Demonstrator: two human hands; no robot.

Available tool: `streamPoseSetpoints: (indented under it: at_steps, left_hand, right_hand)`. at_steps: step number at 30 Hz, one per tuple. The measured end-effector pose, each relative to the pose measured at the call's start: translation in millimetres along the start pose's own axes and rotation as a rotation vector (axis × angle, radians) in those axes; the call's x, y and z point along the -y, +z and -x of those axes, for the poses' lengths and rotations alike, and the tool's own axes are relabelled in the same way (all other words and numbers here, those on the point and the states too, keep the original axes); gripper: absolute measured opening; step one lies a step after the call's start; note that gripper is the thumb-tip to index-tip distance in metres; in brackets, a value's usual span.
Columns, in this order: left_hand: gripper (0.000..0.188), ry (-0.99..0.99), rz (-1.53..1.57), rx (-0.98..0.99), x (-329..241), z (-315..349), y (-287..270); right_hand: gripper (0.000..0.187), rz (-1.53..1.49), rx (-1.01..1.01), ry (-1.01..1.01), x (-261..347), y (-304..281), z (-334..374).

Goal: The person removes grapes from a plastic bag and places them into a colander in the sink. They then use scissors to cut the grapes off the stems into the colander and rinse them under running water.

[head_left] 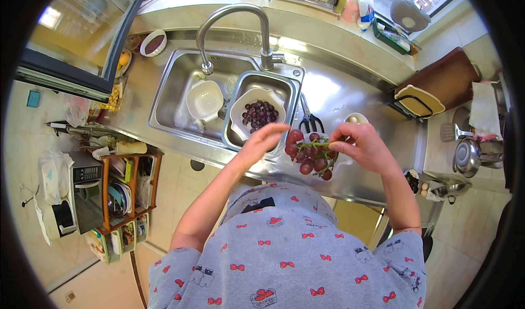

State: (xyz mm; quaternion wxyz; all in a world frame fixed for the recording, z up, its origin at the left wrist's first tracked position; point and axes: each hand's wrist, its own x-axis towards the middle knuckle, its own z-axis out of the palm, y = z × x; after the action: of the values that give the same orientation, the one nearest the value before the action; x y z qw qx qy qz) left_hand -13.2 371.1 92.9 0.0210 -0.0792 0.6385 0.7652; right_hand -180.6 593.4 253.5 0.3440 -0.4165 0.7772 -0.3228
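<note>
A bunch of red grapes (313,155) hangs by its green stem from my right hand (362,145), whose thumb and fingers pinch the stem's right end. My left hand (263,143) reaches in from the other side, fingers stretched out and close to the bunch's left grapes; I see nothing in it. Just beyond that hand, loose dark grapes (260,114) lie in a white bowl (236,118). This bowl sits in the smaller right-hand sink basin (290,90). Under the bunch, something clear or pale rests on the steel counter, mostly hidden.
In the larger basin stands a white colander (204,100), below the arched faucet (235,8). Black-handled scissors (310,118) lie right of the sink, near a small white bowl (356,118). A cutting board (445,79) stands at the right; an open window (82,30) juts in at left.
</note>
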Motion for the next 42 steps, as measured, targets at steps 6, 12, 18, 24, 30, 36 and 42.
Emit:
streamPoseSetpoints:
  at_steps: [6,12,18,24,30,36,42]
  left_hand:
    - [0.079,-0.133,0.597,0.202,-43.7,-43.5,-10.4]
    - [0.072,-0.168,1.24,0.092,-21.4,-37.0,-6.5]
    - [0.048,-0.098,1.238,-0.009,28.8,-34.0,-50.2]
    - [0.05,-0.1,1.179,-0.163,40.5,-29.9,-64.7]
    - [0.052,-0.163,1.095,-0.208,53.8,-25.5,-76.9]
    - [0.048,-0.286,0.39,-0.636,67.2,-27.6,-88.3]
    - [0.039,0.216,-0.764,-0.552,46.0,-42.3,-75.6]
  right_hand:
    - [0.019,-0.498,0.266,0.029,-16.3,-16.9,-71.9]
    - [0.023,-0.582,0.287,0.057,-39.5,3.7,-135.3]
    - [0.027,-0.546,0.264,0.084,-49.4,36.4,-177.5]
    - [0.026,-0.524,0.262,0.136,-64.0,58.5,-201.3]
    - [0.025,-0.471,0.239,0.089,-75.2,76.4,-211.1]
    - [0.021,0.071,0.063,-0.142,-68.9,97.0,-212.5]
    - [0.018,0.498,-0.049,-0.225,-62.5,115.0,-220.2]
